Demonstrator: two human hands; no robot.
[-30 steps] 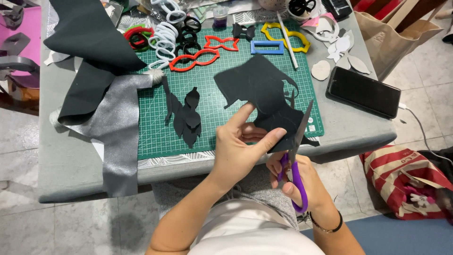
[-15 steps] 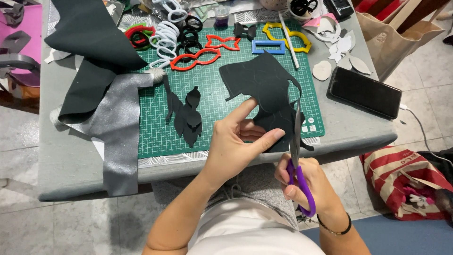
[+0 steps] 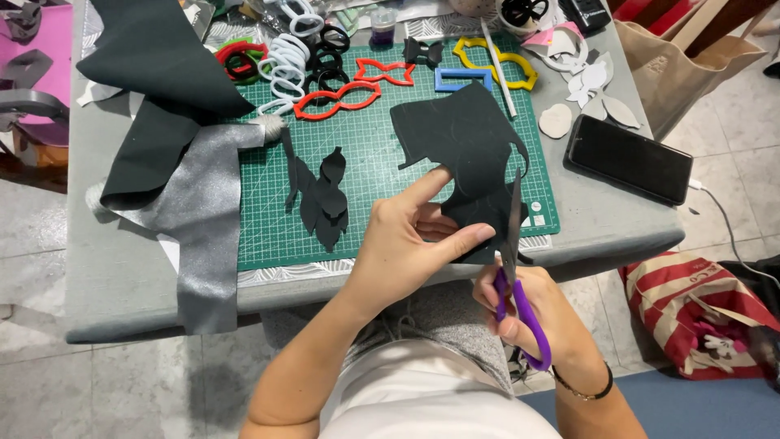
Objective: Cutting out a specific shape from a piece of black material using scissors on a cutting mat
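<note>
My left hand (image 3: 410, 240) pinches the near edge of a black foam sheet (image 3: 463, 138) between thumb and forefinger, over the front edge of the green cutting mat (image 3: 366, 154). My right hand (image 3: 528, 313) grips purple-handled scissors (image 3: 513, 268), whose blades point away from me and bite into the sheet's right side. Several small black leaf-shaped cutouts (image 3: 321, 195) lie on the mat to the left of my hands.
A large black sheet (image 3: 154, 57) and a silver glitter sheet (image 3: 199, 219) drape over the grey table's (image 3: 114, 276) left side. Coloured eyeglass-shaped frames (image 3: 337, 97) line the mat's far edge. A black phone (image 3: 627, 158) lies at right; a striped bag (image 3: 699, 313) sits on the floor.
The scissors have swung from a slant to nearly straight ahead and moved further into the black sheet. My left hand has kept its pinch on the sheet.
</note>
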